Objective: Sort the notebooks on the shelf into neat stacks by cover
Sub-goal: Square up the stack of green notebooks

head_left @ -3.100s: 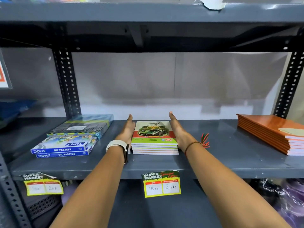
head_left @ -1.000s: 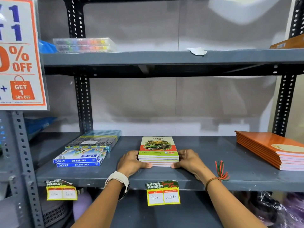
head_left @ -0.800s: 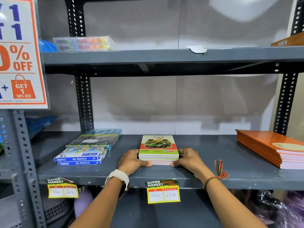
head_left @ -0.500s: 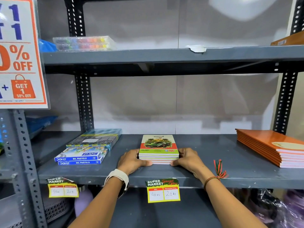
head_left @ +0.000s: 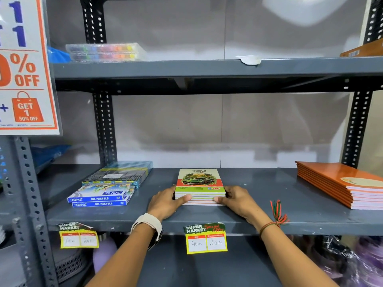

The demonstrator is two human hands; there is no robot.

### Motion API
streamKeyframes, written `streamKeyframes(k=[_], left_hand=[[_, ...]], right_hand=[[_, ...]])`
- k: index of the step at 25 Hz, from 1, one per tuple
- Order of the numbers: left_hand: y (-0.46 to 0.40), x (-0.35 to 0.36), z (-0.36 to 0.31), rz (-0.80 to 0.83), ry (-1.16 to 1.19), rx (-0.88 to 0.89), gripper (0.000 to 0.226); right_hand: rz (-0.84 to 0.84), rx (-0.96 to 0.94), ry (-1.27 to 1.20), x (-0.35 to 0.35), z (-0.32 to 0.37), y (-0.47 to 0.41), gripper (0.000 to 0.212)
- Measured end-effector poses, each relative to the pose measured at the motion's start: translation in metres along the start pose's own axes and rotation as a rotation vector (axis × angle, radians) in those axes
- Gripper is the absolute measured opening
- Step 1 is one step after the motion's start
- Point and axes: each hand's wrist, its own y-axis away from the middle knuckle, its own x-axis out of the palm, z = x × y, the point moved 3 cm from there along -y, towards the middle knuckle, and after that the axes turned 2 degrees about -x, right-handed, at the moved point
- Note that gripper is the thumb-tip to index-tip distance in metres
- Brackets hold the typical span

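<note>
A squared stack of notebooks with a green car on the cover (head_left: 200,181) lies in the middle of the grey metal shelf (head_left: 259,220). My left hand (head_left: 165,201) presses its left front corner, thumb laid across the front edges. At the right front corner my right hand (head_left: 236,198) does the same, fingers curled against the stack. A second stack, of orange-covered notebooks (head_left: 339,183), lies at the shelf's right end, apart from both hands.
Oil pastel boxes (head_left: 99,198) and a flat clear pack (head_left: 122,172) lie left of the car stack. Price tags (head_left: 205,238) hang from the shelf's front edge. The upper shelf holds a clear box of colours (head_left: 103,51). A discount sign (head_left: 22,65) hangs at far left.
About three seconds ago my hands lay flat along the stack's sides, reaching deep. Now they grip its front corners. Over the last second hands and stack have stayed still.
</note>
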Motion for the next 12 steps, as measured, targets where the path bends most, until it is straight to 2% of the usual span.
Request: streamKeyframes(k=[12], left_hand=[[-0.0010, 0.0022, 0.0030, -0.004, 0.021, -0.006, 0.049]], right_hand=[[-0.023, 0.009, 0.109, 0.0002, -0.0012, -0.0018, 0.035]])
